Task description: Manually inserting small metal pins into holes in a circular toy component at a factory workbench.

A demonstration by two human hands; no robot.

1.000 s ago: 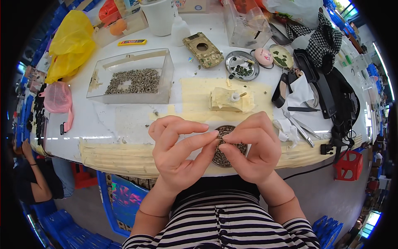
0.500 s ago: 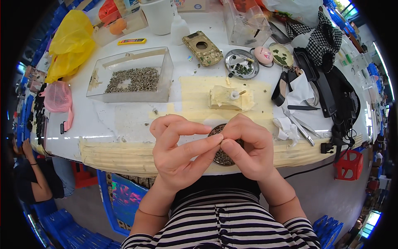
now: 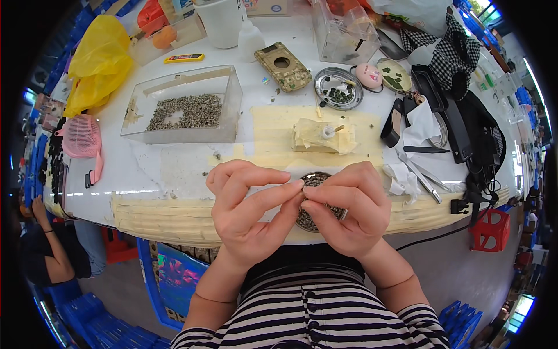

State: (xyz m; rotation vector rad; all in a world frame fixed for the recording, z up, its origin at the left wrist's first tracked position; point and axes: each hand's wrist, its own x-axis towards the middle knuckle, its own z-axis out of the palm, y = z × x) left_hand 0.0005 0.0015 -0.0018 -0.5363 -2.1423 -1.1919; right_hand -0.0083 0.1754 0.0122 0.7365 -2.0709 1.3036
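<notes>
My left hand (image 3: 251, 212) and my right hand (image 3: 353, 209) meet above a round dish (image 3: 317, 177) of small grey-brown pieces at the table's near edge. Thumb and index finger of each hand are pinched together, their tips nearly touching. Whatever lies between them is too small to make out. Part of the dish is hidden behind my fingers. Beyond the hands, a block wrapped in yellowish tape (image 3: 308, 137) carries a white nub with a thin stick. Farther back lie a camouflage-patterned box-shaped part (image 3: 283, 67) with a round hole and a metal dish (image 3: 319, 91) of dark green bits.
A clear bin (image 3: 237, 116) of small grey pieces stands left, near a yellow bag (image 3: 96, 64) and pink mesh (image 3: 81, 136). Tweezers (image 3: 427, 185), crumpled tissue (image 3: 402, 179) and black straps (image 3: 459, 128) lie right. Another person's arm (image 3: 52, 244) shows at far left.
My hands have drawn slightly apart at the fingertips, the right one shifting a little to the right. More of the dish shows between them.
</notes>
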